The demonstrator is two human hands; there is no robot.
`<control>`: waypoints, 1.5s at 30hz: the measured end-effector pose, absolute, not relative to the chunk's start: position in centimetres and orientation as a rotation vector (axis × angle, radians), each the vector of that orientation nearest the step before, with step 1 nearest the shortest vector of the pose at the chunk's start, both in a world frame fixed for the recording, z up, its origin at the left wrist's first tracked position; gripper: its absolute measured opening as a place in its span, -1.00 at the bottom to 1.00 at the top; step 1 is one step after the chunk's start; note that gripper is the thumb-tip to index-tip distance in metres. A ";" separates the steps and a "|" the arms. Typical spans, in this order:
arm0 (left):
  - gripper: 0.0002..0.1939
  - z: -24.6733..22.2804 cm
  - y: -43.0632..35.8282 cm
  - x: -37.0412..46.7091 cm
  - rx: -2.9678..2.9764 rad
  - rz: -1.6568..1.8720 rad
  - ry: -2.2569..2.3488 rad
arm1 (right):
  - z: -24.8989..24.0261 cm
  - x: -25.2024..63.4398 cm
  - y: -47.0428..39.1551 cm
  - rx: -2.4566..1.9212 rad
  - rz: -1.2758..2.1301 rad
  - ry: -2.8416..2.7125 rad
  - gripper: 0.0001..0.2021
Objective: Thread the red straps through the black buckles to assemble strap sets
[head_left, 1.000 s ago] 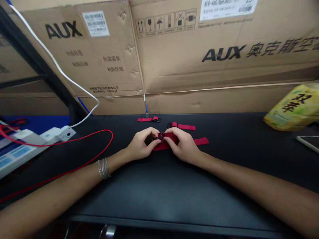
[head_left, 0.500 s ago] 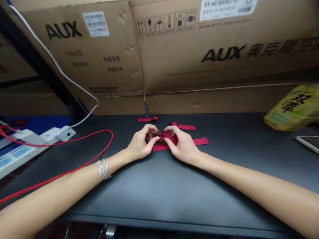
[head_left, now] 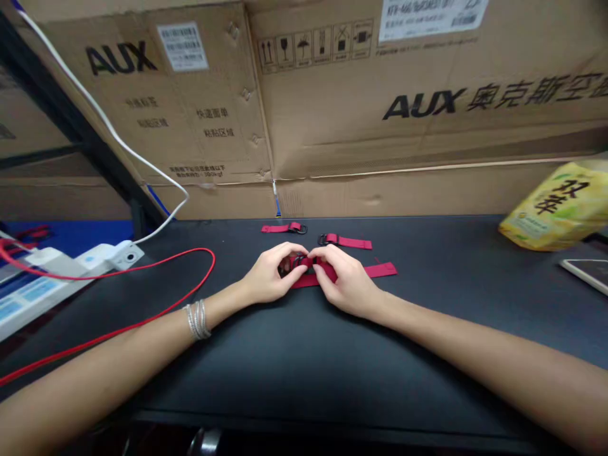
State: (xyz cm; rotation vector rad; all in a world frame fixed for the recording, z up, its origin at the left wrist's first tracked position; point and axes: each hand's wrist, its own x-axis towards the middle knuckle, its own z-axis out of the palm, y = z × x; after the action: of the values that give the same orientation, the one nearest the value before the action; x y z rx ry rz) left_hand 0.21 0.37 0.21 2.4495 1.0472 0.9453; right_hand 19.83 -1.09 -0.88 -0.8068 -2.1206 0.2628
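Left hand (head_left: 268, 275): pinching red webbing strap (head_left: 329, 271) near black buckle (head_left: 298, 260)
Right hand (head_left: 349, 278): pinching same strap
Red webbing strap: between hands, over table (head_left: 327, 361)
Beyond: buckled strap (head_left: 280, 228) at 11 o'clock from hands, second strap (head_left: 354, 242) at 2

Soft, dim light covers the boxes (head_left: 361, 142); the table (head_left: 294, 367) shows a faint sheen, small print (head_left: 197, 171) blurs, edges stretch.

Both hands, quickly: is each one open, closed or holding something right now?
Left hand: closed on the red strap near its black buckle.
Right hand: closed on the same strap.
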 end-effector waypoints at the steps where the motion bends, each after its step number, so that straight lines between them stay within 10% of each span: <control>1: -0.69 0.2 0.3 0.1 2.449 0.923 1.007 | -0.9 19.8 -1.1 -0.820 0.252 -2.110 -0.76; 45: -0.71 -1.4 1.4 -0.3 2.561 1.042 1.458 | -1.4 19.4 -0.5 -1.088 0.237 -1.964 -0.83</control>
State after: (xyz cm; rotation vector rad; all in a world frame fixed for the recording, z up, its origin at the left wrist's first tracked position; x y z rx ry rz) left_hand -0.25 1.41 -1.37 2.5612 1.4579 1.0416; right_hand 19.40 -0.54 -1.45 -1.0878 -1.9644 0.2375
